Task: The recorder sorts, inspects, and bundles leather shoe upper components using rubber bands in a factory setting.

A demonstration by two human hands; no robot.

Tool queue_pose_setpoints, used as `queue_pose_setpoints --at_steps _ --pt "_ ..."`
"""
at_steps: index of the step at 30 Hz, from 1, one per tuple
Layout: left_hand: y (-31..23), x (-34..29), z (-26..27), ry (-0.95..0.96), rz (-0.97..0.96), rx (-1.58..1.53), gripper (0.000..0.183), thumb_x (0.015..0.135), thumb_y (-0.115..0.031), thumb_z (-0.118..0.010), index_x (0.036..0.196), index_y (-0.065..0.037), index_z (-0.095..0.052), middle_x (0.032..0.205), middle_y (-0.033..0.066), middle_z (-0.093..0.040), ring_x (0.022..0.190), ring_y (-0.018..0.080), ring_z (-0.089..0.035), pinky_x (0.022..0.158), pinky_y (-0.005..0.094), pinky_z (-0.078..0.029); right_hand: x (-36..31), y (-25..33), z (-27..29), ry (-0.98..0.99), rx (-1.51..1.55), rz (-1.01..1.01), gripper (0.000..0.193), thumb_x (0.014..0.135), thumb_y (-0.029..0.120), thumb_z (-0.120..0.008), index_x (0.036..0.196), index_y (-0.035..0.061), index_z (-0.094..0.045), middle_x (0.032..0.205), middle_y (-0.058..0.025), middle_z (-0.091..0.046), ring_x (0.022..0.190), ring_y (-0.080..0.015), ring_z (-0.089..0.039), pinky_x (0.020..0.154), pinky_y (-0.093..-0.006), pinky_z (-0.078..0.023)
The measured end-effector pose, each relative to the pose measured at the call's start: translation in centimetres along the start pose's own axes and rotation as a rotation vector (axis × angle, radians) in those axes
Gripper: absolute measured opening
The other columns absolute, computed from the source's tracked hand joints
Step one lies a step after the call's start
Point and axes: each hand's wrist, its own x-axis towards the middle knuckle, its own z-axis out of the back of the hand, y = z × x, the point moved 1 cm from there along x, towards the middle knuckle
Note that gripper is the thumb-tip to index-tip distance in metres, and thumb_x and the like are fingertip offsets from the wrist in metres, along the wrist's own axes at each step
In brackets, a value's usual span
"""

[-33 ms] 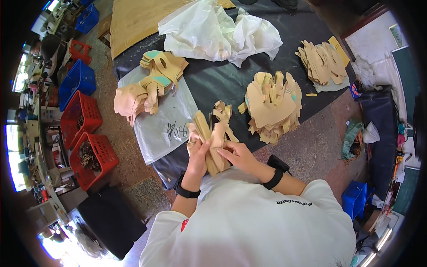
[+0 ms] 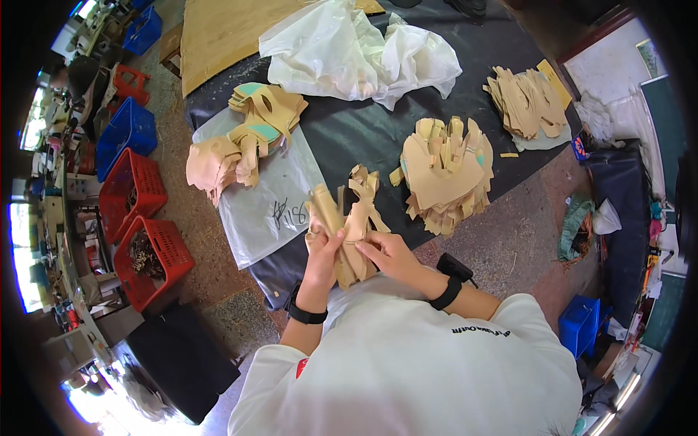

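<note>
Between my hands at the near edge of the dark table is a bundle of tan, flat cut pieces (image 2: 331, 216), like leather or fabric shoe parts. My left hand (image 2: 323, 256) grips its left side, thumb on top. On the right side, my right hand (image 2: 389, 253) pinches the pieces with thumb and fingers; its fingertips are partly hidden. A fanned stack of tan cut pieces (image 2: 445, 171) lies to the right of the bundle. To the left, more tan pieces with green patches (image 2: 265, 116) rest partly on a white plastic sheet (image 2: 254, 225).
Crumpled white plastic bags (image 2: 356, 54) lie at the table's far side, near a brown board (image 2: 225, 33). Another stack of tan pieces (image 2: 527, 105) sits at the far right. Red crates (image 2: 171, 251) and a blue crate (image 2: 127, 134) stand on the floor to the left.
The upper ends of the held pieces have shifted and spread slightly apart. Both hands stay in nearly the same place.
</note>
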Motion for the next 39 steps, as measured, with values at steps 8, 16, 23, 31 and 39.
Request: queue_pose_setpoints --at_steps 8,16,23,31,39 --pt "-1.6 -1.5 1.0 -0.085 -0.019 0.191 0.034 0.086 -0.005 -0.059 0.118 0.001 -0.049 0.110 0.0084 -0.058 0.095 0.0176 -0.059 0.083 0.0317 -0.049 2.1 1.0 0.2 -0.191 -0.513 0.303 0.024 0.084 0.022 -0.063 0.086 -0.0014 -0.059 0.073 -0.0129 -0.057 0.066 -0.0264 -0.055 0.060 -0.0347 -0.043" --pt "-0.4 -6.0 2.6 -0.317 -0.044 -0.027 0.031 0.085 -0.006 -0.060 0.113 0.002 -0.050 0.098 0.0087 -0.061 0.083 0.0173 -0.062 0.073 0.0305 -0.053 7.3 -2.6 1.4 -0.268 -0.955 0.126 0.075 0.072 0.036 -0.072 0.124 -0.0021 -0.034 0.114 -0.0255 -0.049 0.099 -0.0414 -0.055 0.081 -0.0449 -0.047" --pt "-0.5 -9.1 7.0 -0.342 -0.055 -0.120 0.026 0.086 -0.009 -0.061 0.108 0.000 -0.052 0.093 0.0070 -0.060 0.082 0.0165 -0.061 0.073 0.0316 -0.052 7.0 -0.6 0.3 -0.225 -0.695 0.089 0.064 0.074 0.014 -0.057 0.128 0.0042 -0.026 0.103 -0.0283 -0.058 0.095 -0.0456 -0.058 0.082 -0.0469 -0.046" --pt "-4.3 -11.6 20.4 -0.263 -0.101 -0.066 0.019 0.086 -0.011 -0.059 0.103 -0.001 -0.055 0.087 0.0060 -0.061 0.078 0.0182 -0.063 0.068 0.0330 -0.053 1.4 3.8 -10.9 -0.102 -0.149 0.233 0.052 0.078 0.008 -0.061 0.124 0.0013 -0.038 0.101 -0.0119 -0.058 0.084 -0.0166 -0.060 0.072 -0.0278 -0.049" --pt "-13.9 -19.3 35.6 -0.300 -0.085 -0.074 0.023 0.086 -0.010 -0.059 0.106 -0.001 -0.053 0.090 0.0073 -0.062 0.080 0.0188 -0.063 0.072 0.0328 -0.053 -3.5 7.5 -30.2 0.377 0.551 -0.206 0.051 0.087 0.008 -0.053 0.132 0.0078 -0.030 0.094 -0.0122 -0.053 0.077 -0.0220 -0.059 0.077 -0.0432 -0.054"
